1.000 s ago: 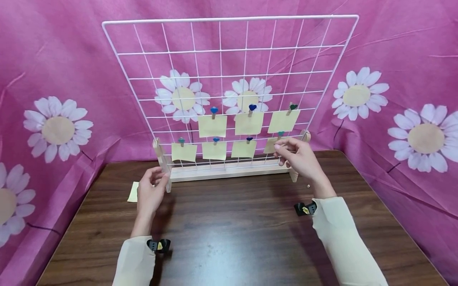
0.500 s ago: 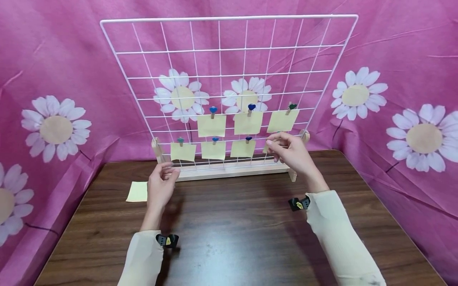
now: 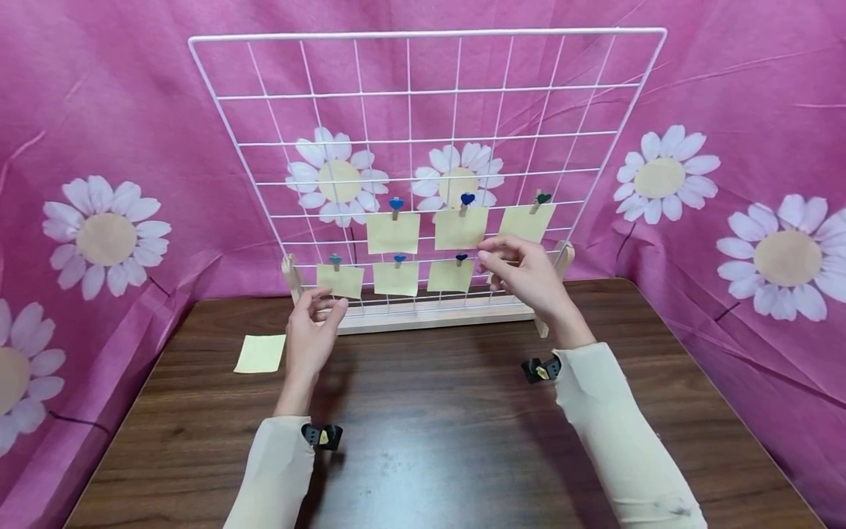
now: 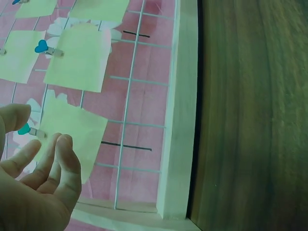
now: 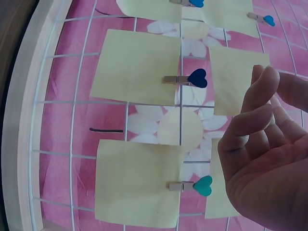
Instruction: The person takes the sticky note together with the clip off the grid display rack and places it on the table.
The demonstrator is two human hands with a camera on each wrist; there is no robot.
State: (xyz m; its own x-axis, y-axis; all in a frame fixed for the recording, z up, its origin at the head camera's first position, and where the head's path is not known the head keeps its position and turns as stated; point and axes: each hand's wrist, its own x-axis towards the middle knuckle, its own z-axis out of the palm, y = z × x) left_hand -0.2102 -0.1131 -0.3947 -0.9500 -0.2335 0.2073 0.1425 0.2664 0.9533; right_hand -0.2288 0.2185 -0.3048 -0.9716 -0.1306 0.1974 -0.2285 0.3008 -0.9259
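Note:
A white wire grid [image 3: 432,93] stands upright, bearing two rows of pale yellow paper notes held by small wooden clothespins with heart tops. My left hand [image 3: 311,334] hovers at the grid's lower left, fingers loosely bent and holding nothing. Close by hangs the lower-left note [image 4: 72,139] with its teal heart clothespin [image 4: 25,129]. Over at the right, my right hand [image 3: 532,283] floats before the lower-right note, hiding most of it, its fingers relaxed around nothing. In the right wrist view, that note [image 5: 139,183] hangs from a green heart clothespin [image 5: 202,186].
A loose yellow note [image 3: 259,355] lies on the dark wooden table [image 3: 423,419], left of the grid. The grid stands in a pale wooden base [image 3: 436,316] with side posts. Behind and around is a pink cloth [image 3: 132,95] printed with daisies.
The left hand has shifted right and slightly up, uncovering the loose note on the table. The right hand has drifted left and up, covering the lower-right note and its clothespin.

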